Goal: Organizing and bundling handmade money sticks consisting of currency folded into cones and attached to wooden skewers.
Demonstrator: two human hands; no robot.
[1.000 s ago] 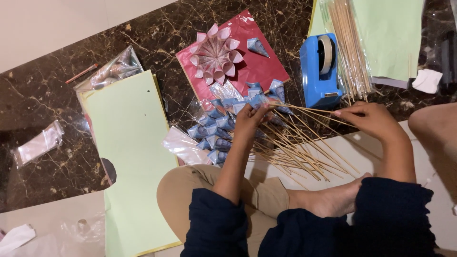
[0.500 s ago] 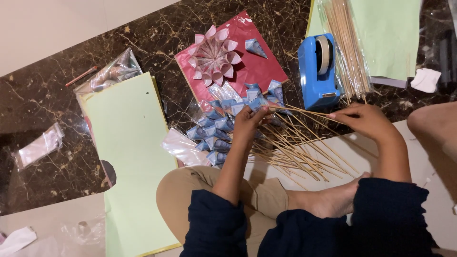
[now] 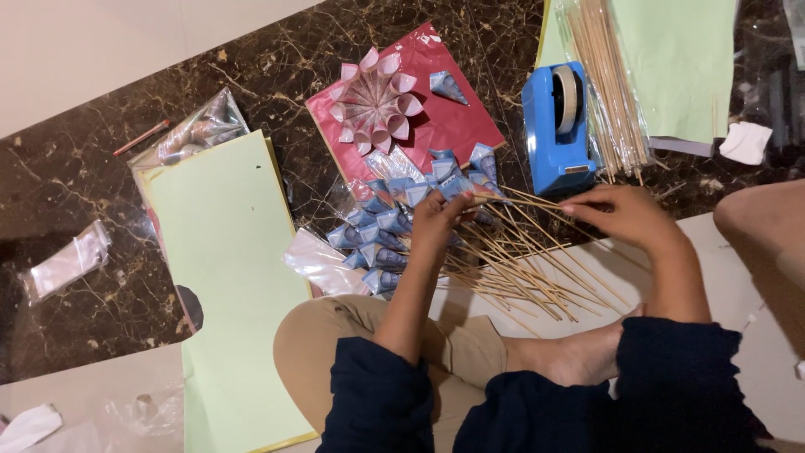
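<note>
My left hand grips the head of a thin wooden skewer topped by a blue folded paper cone. My right hand pinches the same skewer farther along its stick. Under both hands lies a fan of several loose skewers and a heap of blue paper cones. Behind them a pink paper-cone rosette rests on a red sheet.
A blue tape dispenser stands beside a bag of skewers on a green sheet. Pale green paper lies at left, near clear plastic bags. My knees and bare foot are below.
The view has shifted slightly. Both hands stay on the skewer above the pile, with the right hand drawn a little nearer along the stick.
</note>
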